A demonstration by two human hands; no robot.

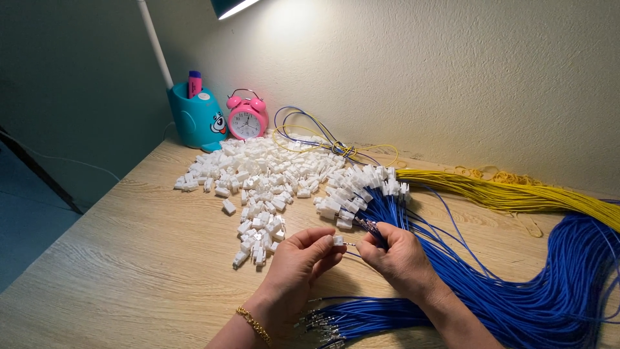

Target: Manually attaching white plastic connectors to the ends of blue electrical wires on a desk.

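My left hand [298,258] pinches a small white plastic connector [338,240] between thumb and fingers. My right hand [402,256] grips a blue wire [371,227] near its metal tip, and the tip points at the connector. A wide heap of loose white connectors [258,178] lies beyond my left hand. A bundle of blue wires [549,284] sweeps in from the right. Several of them end in white connectors [361,187] just beyond my right hand.
A yellow wire bundle [516,194] lies along the wall at the right. A pink alarm clock [247,117] and a teal lamp base [197,119] with a pen stand at the back left. Bare blue wire ends [323,320] lie near my wrists. The wooden table's [129,271] edge runs along the left.
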